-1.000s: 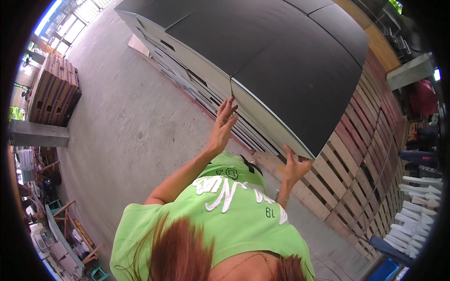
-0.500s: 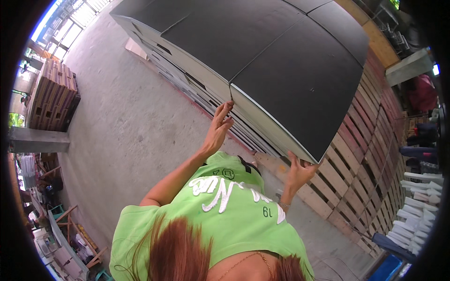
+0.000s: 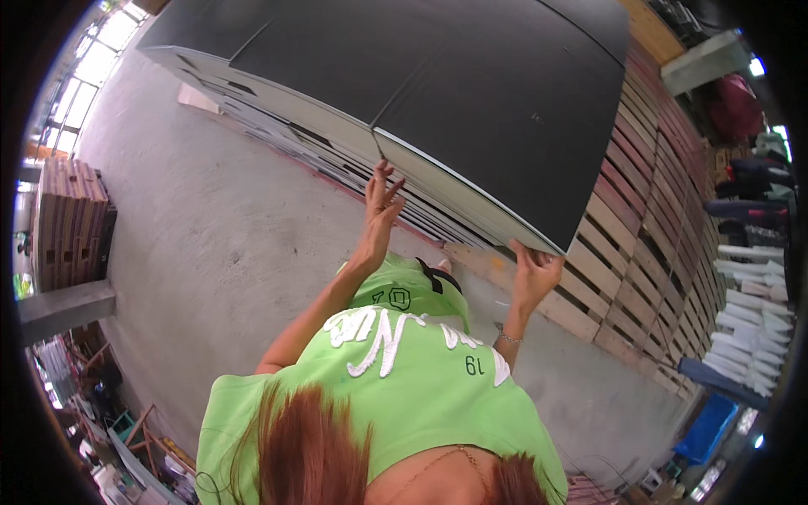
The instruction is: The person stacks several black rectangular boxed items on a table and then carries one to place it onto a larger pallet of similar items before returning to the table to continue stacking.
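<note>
A large stack of flat, black-topped panels (image 3: 471, 109) with pale edges fills the upper middle. A thin seam divides the top, and a short dark strip (image 3: 378, 143) hangs over the edge at its near end. My left hand (image 3: 380, 215) is raised at the stack's side just below this strip, fingers apart, a fingertip at or close to the strip's lower end. At the near right corner, my right hand (image 3: 533, 276) has its fingers bent around the edge of the black top panel, thumb against the pale side. Its other fingertips are partly hidden.
Slatted wooden pallets (image 3: 627, 252) stretch along the right side of the stack. Bundled cardboard (image 3: 71, 210) stands at the left, near a concrete beam (image 3: 67, 310). Concrete floor (image 3: 227, 227) lies between. White pieces (image 3: 749, 320) are racked at the far right, above a blue bin (image 3: 707, 429).
The stack and surroundings have shifted left and slightly up in view. My left hand's fingers have spread at the dark strip. My right hand stays at the corner.
</note>
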`<state>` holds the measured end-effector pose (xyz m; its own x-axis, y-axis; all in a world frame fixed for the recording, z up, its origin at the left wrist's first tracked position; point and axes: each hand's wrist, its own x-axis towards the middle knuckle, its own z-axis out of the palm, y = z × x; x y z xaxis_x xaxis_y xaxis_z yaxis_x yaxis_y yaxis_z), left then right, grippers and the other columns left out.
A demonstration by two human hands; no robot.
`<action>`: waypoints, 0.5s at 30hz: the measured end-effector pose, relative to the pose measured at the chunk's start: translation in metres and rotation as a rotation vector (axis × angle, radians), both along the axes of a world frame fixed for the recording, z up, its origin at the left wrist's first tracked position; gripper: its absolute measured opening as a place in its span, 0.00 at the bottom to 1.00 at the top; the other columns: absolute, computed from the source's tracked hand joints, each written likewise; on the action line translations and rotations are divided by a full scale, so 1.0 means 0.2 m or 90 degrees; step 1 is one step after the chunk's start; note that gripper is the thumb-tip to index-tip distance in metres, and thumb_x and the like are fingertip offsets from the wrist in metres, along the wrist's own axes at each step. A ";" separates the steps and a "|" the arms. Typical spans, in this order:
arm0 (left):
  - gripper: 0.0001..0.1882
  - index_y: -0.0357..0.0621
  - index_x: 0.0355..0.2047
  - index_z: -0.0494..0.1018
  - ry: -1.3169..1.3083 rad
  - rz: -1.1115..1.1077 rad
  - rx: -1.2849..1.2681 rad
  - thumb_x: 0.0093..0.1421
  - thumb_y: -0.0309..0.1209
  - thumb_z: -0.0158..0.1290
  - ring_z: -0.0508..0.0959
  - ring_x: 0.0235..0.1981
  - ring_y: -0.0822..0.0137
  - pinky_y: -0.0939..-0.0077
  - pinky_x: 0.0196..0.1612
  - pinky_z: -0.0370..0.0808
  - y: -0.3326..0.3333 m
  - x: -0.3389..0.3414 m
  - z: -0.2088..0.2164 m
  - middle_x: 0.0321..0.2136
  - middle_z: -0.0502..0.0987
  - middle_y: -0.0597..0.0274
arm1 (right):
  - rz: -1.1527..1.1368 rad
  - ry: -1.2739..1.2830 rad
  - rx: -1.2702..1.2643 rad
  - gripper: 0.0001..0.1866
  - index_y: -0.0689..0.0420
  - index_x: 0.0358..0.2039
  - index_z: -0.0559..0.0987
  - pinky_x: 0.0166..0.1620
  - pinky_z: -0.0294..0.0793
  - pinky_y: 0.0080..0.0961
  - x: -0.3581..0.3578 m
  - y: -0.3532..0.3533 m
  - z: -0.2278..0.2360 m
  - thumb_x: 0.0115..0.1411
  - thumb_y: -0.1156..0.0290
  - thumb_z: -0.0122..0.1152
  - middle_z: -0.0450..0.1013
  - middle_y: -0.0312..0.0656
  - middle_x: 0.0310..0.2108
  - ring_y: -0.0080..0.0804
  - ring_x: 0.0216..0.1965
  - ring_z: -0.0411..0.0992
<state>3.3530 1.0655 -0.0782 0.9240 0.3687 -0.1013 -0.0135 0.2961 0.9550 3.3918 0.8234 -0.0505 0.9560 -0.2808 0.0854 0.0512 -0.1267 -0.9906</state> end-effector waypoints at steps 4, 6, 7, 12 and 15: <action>0.40 0.56 0.69 0.38 -0.011 -0.021 0.136 0.61 0.29 0.46 0.55 0.65 0.57 0.63 0.61 0.60 0.03 0.00 -0.01 0.62 0.53 0.57 | 0.007 -0.019 -0.028 0.20 0.69 0.42 0.74 0.46 0.75 0.23 0.00 0.01 0.02 0.47 0.86 0.68 0.76 0.47 0.40 0.29 0.42 0.74; 0.40 0.56 0.69 0.38 0.002 -0.040 0.136 0.61 0.28 0.45 0.54 0.66 0.58 0.63 0.62 0.58 0.05 -0.01 0.00 0.62 0.53 0.57 | -0.003 -0.012 -0.012 0.18 0.69 0.41 0.75 0.46 0.75 0.22 -0.01 0.01 0.03 0.47 0.86 0.67 0.77 0.47 0.39 0.28 0.41 0.75; 0.40 0.56 0.69 0.38 0.009 -0.045 0.138 0.61 0.28 0.45 0.54 0.66 0.58 0.62 0.62 0.58 0.06 -0.02 0.02 0.62 0.53 0.58 | -0.009 -0.002 -0.009 0.17 0.69 0.40 0.75 0.45 0.75 0.22 -0.01 0.02 0.05 0.47 0.86 0.67 0.77 0.47 0.38 0.28 0.40 0.75; 0.38 0.56 0.68 0.42 0.017 -0.098 0.062 0.60 0.24 0.43 0.51 0.67 0.60 0.60 0.64 0.52 0.07 -0.07 0.03 0.61 0.53 0.61 | -0.007 -0.019 -0.012 0.14 0.69 0.37 0.76 0.44 0.75 0.22 -0.01 -0.04 0.02 0.48 0.86 0.66 0.77 0.46 0.37 0.28 0.39 0.76; 0.35 0.55 0.65 0.48 0.030 -0.152 0.015 0.58 0.23 0.43 0.51 0.66 0.60 0.59 0.65 0.51 0.06 -0.10 0.04 0.61 0.53 0.60 | -0.004 -0.010 -0.048 0.15 0.69 0.39 0.75 0.46 0.74 0.23 -0.03 -0.12 0.00 0.50 0.86 0.65 0.77 0.46 0.38 0.29 0.41 0.75</action>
<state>3.3321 1.0785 -0.0705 0.9797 0.1431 -0.1405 0.0993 0.2626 0.9598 3.3859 0.7987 -0.0505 0.9527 -0.2785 0.1216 0.0661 -0.2008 -0.9774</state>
